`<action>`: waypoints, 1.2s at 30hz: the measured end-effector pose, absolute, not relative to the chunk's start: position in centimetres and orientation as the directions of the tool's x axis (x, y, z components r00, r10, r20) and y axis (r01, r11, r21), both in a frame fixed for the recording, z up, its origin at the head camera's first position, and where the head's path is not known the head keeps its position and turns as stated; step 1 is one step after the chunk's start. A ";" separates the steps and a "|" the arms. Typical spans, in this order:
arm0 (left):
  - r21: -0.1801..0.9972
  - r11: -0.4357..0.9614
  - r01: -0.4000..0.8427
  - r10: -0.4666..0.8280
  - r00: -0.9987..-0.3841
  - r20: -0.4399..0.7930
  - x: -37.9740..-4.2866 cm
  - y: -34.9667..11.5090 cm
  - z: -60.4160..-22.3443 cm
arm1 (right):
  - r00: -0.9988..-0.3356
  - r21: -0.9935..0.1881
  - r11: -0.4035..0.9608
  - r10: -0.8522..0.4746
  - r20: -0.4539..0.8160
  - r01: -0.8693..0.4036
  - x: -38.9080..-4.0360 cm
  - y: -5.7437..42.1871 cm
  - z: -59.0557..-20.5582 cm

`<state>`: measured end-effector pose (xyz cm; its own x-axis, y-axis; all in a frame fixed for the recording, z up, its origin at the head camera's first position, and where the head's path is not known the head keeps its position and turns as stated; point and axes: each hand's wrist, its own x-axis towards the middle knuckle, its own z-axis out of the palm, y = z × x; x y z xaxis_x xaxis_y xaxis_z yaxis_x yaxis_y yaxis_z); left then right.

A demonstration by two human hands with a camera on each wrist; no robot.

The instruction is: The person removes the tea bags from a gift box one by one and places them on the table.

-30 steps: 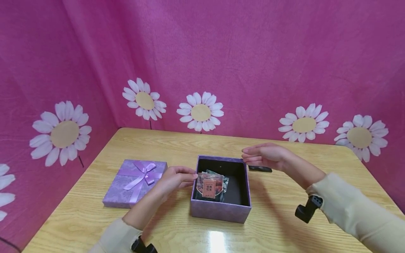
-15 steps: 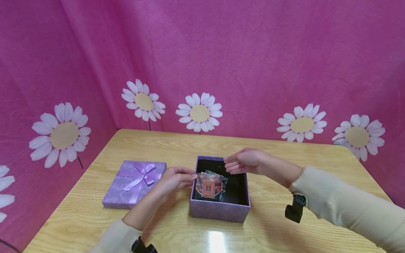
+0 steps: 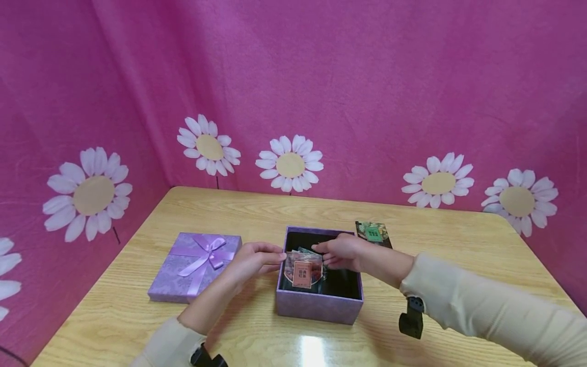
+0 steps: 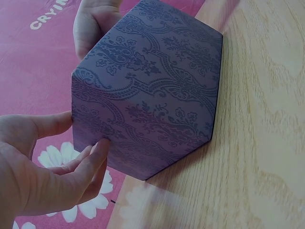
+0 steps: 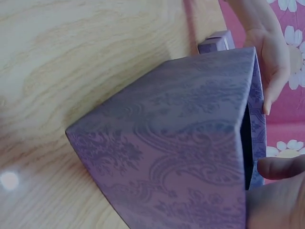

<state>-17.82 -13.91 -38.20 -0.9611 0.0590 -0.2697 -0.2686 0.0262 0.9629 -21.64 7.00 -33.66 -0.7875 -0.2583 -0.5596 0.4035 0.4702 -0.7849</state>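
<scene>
A purple patterned gift box (image 3: 319, 306) stands uncovered on the table, its inside black. Within it, at the left, lies a flat packet with a red label (image 3: 302, 274), partly covering a paler packet (image 3: 304, 250). My left hand (image 3: 257, 260) grips the box's left wall, thumb at the rim and fingers against the outside, as the left wrist view (image 4: 52, 167) shows. My right hand (image 3: 341, 252) reaches over the right rim, its thumb and fingers loosely bent beside the packets. In the right wrist view, the box wall hides most of the fingers.
The box's purple lid (image 3: 194, 267), tied with a ribbon bow, lies to the left. Behind the right forearm is a dark packet with a green label (image 3: 373, 233). A pink daisy-print cloth (image 3: 357, 102) hangs beyond the wooden table (image 3: 257, 331).
My right hand has moved left and down from above the right rim into the box, uncovering the green-labelled packet behind it. The left hand and the box stay put.
</scene>
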 end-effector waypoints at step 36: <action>0.973 -0.014 -0.231 0.134 -0.965 -0.227 -18.2 -14.5 -39.0 | -0.723 -0.782 0.442 -0.342 -0.600 0.440 -21.7 3.9 -34.6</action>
<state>-18.19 -14.54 -39.00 -0.9647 0.1337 -0.2270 -0.2309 -0.0145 0.9729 -21.70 3.86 -34.56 -0.7229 -0.3422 -0.6003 0.4399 0.4422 -0.7817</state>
